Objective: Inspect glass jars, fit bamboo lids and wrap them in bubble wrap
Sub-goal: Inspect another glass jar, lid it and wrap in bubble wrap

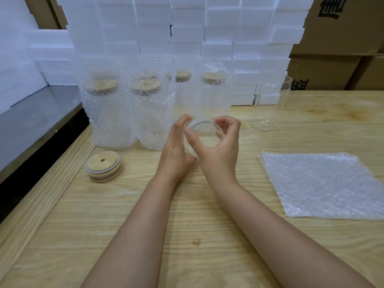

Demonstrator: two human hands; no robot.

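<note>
Both hands — left hand (176, 148), right hand (216, 150) — curl fingers around a tilted glass jar (202, 135), mouth toward the viewer — seemingly for inspection.

Head-worn view, forward-down, close over wooden table (197, 215)

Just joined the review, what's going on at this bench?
A person holds a bare glass jar with left hand and right hand, its mouth tipped toward the camera. Bamboo lids lie stacked to its left, a bubble wrap sheet to its right. Behind stand wrapped jars with lids on.
</note>
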